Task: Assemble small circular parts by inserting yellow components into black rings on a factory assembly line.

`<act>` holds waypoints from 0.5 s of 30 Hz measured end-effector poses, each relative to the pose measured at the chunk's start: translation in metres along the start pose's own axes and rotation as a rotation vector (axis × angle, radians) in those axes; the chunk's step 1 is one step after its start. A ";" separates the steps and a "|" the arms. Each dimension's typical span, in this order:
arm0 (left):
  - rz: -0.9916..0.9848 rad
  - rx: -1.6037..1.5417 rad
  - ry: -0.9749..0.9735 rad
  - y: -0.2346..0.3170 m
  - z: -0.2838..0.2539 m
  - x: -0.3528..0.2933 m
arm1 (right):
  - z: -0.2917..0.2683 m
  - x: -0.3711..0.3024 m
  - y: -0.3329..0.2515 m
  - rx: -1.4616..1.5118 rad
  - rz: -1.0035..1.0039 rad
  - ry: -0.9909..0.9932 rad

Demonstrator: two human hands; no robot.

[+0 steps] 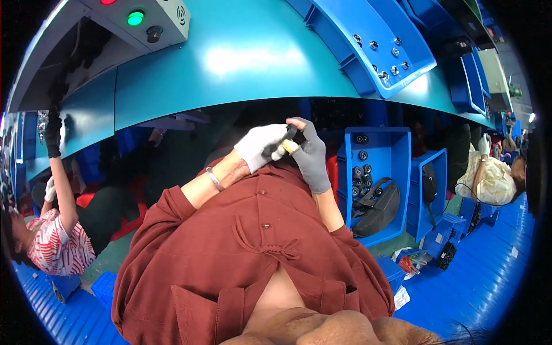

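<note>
In front of my waist, close to the table's front edge, both hands meet around a small black round part. My left hand, in a white glove with dark-stained fingertips, is closed on it from the left. From the other side my right hand, in a grey glove with yellow tape on the thumb, grips it too. The fingers cover much of the part, so its exact kind is hidden. Beside my right arm stands a blue bin holding several black wheel-like parts and a black bag.
The blue-green table carries a blue tray of several black-and-silver round parts. A machine housing with a green light stands upper left. A smaller blue bin is at right. Co-workers sit left and right.
</note>
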State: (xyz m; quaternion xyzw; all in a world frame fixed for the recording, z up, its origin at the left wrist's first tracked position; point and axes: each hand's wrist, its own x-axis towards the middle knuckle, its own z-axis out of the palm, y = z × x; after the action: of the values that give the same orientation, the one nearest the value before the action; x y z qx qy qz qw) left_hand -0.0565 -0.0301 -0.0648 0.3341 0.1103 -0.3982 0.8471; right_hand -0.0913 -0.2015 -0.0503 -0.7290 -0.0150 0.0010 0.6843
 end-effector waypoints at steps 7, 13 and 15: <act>0.116 0.257 0.049 0.005 0.011 -0.007 | -0.003 0.010 -0.039 -0.743 -0.321 -0.005; -0.121 -0.304 -0.265 0.001 0.005 -0.008 | 0.002 0.010 -0.050 -0.662 -0.467 0.061; -0.121 -0.292 -0.239 -0.001 0.001 -0.006 | 0.002 0.010 -0.049 -0.689 -0.546 0.058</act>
State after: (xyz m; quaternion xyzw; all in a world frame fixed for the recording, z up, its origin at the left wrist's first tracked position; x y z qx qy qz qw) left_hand -0.0612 -0.0282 -0.0620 0.1506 0.0853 -0.4652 0.8681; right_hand -0.0819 -0.1963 -0.0017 -0.8836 -0.1876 -0.2054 0.3767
